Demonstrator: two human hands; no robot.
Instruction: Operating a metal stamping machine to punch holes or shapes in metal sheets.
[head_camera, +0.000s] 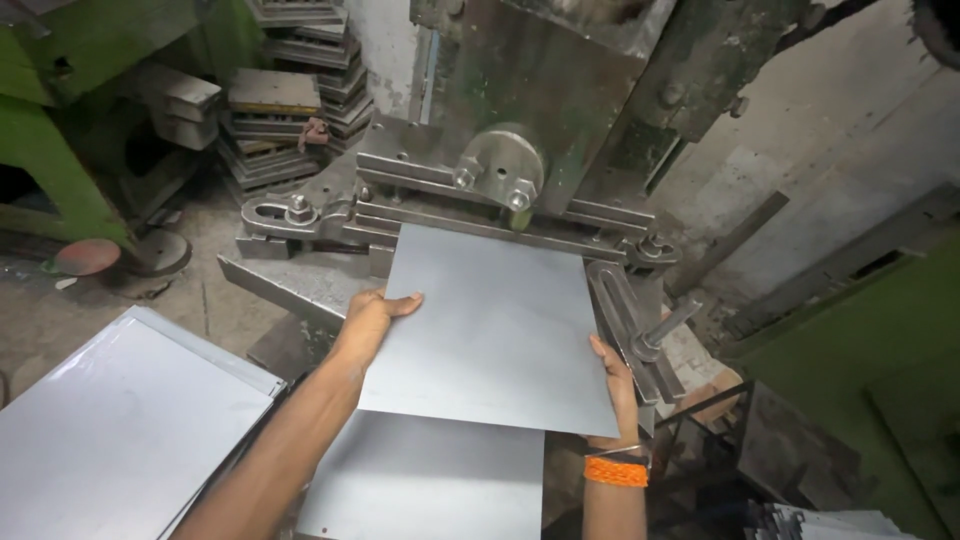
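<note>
A metal sheet (495, 330) lies before the press (520, 120), above a lower sheet (430, 480), with a sheet stack (110, 430) left and stacked dies (290, 100) behind.

You have two hands on the work: your left hand (372, 318) and your right hand (617, 385), both on one steel sheet (495, 330) at the one press machine (540, 110). You can count three stacks of flat sheets below: one (110, 430) at your left, one (430, 480) under the held sheet, one (830, 523) at lower right. One orange wristband (615, 471) is on your right wrist. Two large hex nuts (519, 197) sit on the press front. One round disc (87, 256) lies on the floor.
</note>
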